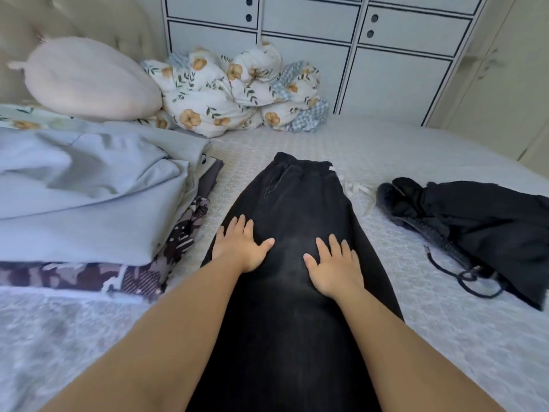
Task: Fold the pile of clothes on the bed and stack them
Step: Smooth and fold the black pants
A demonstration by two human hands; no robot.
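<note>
Left hand (242, 248): flat, fingers straight and spread wide, palm pressed on the black trousers, just left of the frame's centre
Right hand (334, 267): flat as well, fingers spread, pressed on the same cloth just right of centre; the two hands lie side by side, apart
Black trousers (292, 209): laid lengthwise up the middle of the frame, waistband at the far end, the near end running out of the bottom edge
Bed (416, 162): pale textured cover under everything
Stack of clothes (89, 203): left of the frame, near the trousers; a light blue garment on top, a dark patterned one beneath
Black garment (475, 221): crumpled at the right edge, a cord trailing from it, well apart from the trousers
Floral quilt (237, 90): bunched at upper centre
Pink pillow (89, 78): upper left, touching the quilt
</note>
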